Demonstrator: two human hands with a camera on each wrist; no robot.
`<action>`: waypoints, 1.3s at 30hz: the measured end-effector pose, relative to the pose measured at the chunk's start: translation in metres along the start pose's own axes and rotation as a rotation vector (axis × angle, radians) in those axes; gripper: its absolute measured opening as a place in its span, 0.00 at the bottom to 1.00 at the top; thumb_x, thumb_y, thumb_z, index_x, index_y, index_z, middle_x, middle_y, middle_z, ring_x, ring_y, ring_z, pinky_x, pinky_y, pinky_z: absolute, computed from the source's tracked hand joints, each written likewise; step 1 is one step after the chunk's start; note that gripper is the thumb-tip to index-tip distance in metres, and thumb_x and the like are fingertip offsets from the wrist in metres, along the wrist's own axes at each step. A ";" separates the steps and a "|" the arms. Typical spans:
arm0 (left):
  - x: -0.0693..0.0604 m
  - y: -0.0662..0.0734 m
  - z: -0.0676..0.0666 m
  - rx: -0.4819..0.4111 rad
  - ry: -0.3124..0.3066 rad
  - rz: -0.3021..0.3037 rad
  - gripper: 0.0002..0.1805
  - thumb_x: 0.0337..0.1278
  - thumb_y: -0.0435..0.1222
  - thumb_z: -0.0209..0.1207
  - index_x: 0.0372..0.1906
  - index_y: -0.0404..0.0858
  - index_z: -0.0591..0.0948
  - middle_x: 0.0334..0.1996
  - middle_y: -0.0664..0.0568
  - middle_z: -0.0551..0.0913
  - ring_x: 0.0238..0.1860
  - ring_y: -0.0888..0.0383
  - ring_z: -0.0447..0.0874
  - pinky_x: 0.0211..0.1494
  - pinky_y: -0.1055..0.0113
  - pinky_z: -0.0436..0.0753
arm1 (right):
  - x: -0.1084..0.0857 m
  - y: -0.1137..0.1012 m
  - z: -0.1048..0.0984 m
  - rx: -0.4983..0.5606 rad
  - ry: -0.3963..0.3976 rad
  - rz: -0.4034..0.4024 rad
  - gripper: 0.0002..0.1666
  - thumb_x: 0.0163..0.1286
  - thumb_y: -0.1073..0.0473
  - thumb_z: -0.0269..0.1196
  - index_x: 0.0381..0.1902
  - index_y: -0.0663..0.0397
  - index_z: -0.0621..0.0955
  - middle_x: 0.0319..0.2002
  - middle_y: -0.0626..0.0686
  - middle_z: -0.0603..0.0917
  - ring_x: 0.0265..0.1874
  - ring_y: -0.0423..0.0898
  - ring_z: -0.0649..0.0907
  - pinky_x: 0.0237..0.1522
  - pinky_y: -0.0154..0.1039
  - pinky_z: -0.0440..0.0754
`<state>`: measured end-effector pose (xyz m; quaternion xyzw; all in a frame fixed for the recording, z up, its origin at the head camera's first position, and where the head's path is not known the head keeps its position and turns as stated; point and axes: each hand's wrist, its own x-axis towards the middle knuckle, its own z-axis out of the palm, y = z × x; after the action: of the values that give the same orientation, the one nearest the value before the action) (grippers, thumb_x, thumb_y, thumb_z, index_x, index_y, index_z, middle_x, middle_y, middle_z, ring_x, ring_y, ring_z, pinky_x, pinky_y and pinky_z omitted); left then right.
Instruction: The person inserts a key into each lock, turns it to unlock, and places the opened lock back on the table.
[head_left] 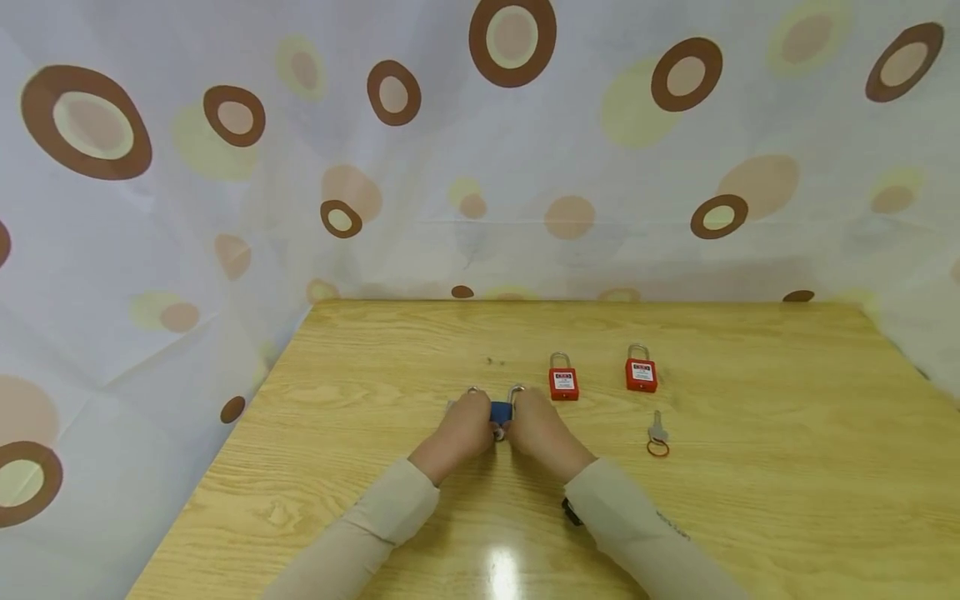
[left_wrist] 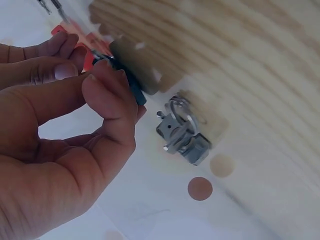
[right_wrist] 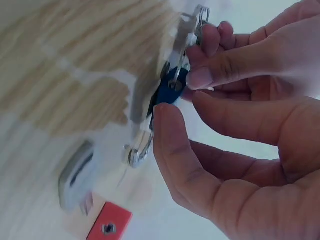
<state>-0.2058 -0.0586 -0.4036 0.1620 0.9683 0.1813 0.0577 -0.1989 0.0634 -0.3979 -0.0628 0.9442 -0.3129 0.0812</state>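
Note:
Between both hands is a blue padlock (head_left: pixel 501 412), its silver shackle (head_left: pixel 516 389) toward the back of the table. My left hand (head_left: pixel 467 423) grips its left side with curled fingers and thumb. From the right, my right hand (head_left: pixel 534 425) holds it, index finger bent along the body. A small metal piece (head_left: pixel 498 434) shows by the thumbs; its kind is unclear. In the right wrist view, the blue body (right_wrist: pixel 170 91) is partly covered by fingertips. A grey metal padlock (left_wrist: pixel 185 134) lies just beyond the left hand, mostly hidden in the head view.
Two red padlocks (head_left: pixel 564 383) with white labels lie to the right; the farther one (head_left: pixel 641 375) is further back. Nearer me is a key (head_left: pixel 657 432) on a reddish ring. A patterned cloth (head_left: pixel 570 150) hangs behind the wooden table (head_left: pixel 360 367).

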 end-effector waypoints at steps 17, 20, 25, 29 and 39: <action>-0.013 0.003 -0.023 -0.317 -0.009 -0.018 0.19 0.69 0.32 0.53 0.56 0.21 0.71 0.31 0.43 0.81 0.20 0.61 0.71 0.21 0.72 0.69 | -0.023 0.038 -0.055 0.014 0.126 -0.039 0.08 0.66 0.68 0.61 0.28 0.70 0.82 0.23 0.55 0.80 0.22 0.45 0.74 0.24 0.36 0.73; -0.014 0.005 -0.025 -0.334 -0.010 -0.023 0.18 0.69 0.32 0.53 0.56 0.22 0.71 0.33 0.42 0.82 0.21 0.60 0.73 0.21 0.71 0.70 | -0.027 0.040 -0.052 -0.024 0.090 0.020 0.11 0.65 0.67 0.64 0.23 0.68 0.80 0.19 0.53 0.76 0.19 0.43 0.72 0.21 0.33 0.70; -0.013 0.008 -0.023 -0.329 -0.019 -0.013 0.18 0.68 0.33 0.54 0.55 0.23 0.72 0.32 0.42 0.82 0.22 0.60 0.75 0.23 0.71 0.72 | -0.041 0.039 -0.042 -0.101 0.024 0.056 0.16 0.60 0.63 0.70 0.21 0.65 0.74 0.18 0.51 0.69 0.18 0.43 0.67 0.20 0.33 0.64; -0.013 0.011 -0.022 -0.322 -0.016 -0.002 0.18 0.68 0.32 0.55 0.55 0.23 0.72 0.35 0.40 0.83 0.26 0.58 0.79 0.25 0.69 0.76 | -0.045 0.040 -0.035 -0.159 0.029 0.048 0.19 0.54 0.61 0.74 0.24 0.65 0.75 0.19 0.51 0.71 0.20 0.44 0.68 0.21 0.35 0.67; -0.014 0.014 -0.022 -0.336 -0.017 0.000 0.17 0.67 0.31 0.55 0.54 0.22 0.73 0.37 0.39 0.83 0.31 0.54 0.83 0.28 0.67 0.78 | -0.044 0.044 -0.029 -0.199 0.098 0.002 0.18 0.47 0.67 0.76 0.21 0.65 0.74 0.18 0.52 0.73 0.19 0.45 0.71 0.22 0.39 0.73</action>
<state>-0.1922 -0.0586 -0.3776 0.1515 0.9238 0.3393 0.0919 -0.1641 0.1221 -0.3964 -0.0541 0.9736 -0.2200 0.0286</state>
